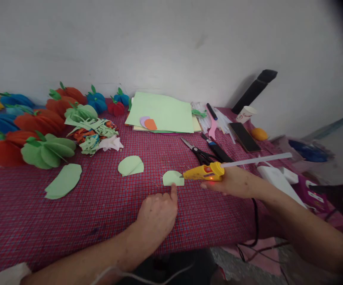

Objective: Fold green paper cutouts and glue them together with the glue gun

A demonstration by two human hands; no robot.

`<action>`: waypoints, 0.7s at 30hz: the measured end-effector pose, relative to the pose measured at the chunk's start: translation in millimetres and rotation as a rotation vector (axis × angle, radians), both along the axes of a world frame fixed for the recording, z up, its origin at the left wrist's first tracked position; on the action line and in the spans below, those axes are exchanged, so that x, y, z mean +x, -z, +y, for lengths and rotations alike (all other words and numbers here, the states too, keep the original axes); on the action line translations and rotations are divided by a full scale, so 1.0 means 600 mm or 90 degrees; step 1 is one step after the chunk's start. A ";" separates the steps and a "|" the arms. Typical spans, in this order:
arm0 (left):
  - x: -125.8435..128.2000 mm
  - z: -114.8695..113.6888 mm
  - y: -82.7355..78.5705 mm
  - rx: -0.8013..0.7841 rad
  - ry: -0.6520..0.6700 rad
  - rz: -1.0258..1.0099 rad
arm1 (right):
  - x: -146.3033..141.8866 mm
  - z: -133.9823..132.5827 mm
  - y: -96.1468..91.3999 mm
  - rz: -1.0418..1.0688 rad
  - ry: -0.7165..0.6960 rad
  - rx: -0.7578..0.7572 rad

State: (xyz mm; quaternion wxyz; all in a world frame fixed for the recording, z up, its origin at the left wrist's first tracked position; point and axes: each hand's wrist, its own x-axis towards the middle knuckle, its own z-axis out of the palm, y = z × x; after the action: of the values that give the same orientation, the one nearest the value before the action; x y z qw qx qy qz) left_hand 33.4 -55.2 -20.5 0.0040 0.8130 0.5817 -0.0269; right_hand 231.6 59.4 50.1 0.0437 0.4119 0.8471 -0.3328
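A small light-green half-round paper piece (171, 179) lies flat on the checked cloth. The index finger of my left hand (158, 211) is stretched out onto its lower edge, while the other fingers are loosely curled and grip nothing. In my right hand (232, 183) is a yellow hot glue gun (199, 172), its fingers wrapped round the handle. The gun's nozzle points left at the paper's right side, and whether it touches cannot be made out. A clear glue stick (257, 159) sticks out of the gun's rear. A red light glows on its body.
Green paper pieces (131, 165) lie left, near paper scraps (91, 136) and several paper pumpkins (48, 150). Stacked green sheets (165, 111) lie behind. Black scissors (199, 152), a phone (244, 136), a paper cup (246, 114) and an orange fruit (259, 133) are right. A cable (255, 221) hangs below.
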 end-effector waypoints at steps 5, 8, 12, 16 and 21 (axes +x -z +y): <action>-0.001 0.000 0.002 0.009 -0.003 -0.005 | 0.008 -0.010 -0.002 -0.036 -0.006 0.021; -0.001 -0.001 0.003 0.010 -0.005 -0.002 | 0.006 -0.012 -0.002 -0.038 -0.008 0.021; -0.001 -0.002 0.003 0.014 -0.006 0.001 | 0.005 -0.015 -0.002 -0.022 -0.008 0.011; -0.001 -0.002 0.002 0.011 -0.005 0.001 | 0.006 -0.016 -0.002 -0.018 -0.016 0.001; -0.001 -0.004 0.001 0.009 -0.007 0.011 | 0.004 -0.009 0.002 -0.042 0.005 0.002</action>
State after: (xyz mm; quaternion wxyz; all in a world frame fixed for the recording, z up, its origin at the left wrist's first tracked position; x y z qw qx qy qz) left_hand 32.7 -57.5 -21.3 -0.0069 0.8094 0.5864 -0.0300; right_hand 234.1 53.9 48.9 0.0700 0.4262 0.8440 -0.3179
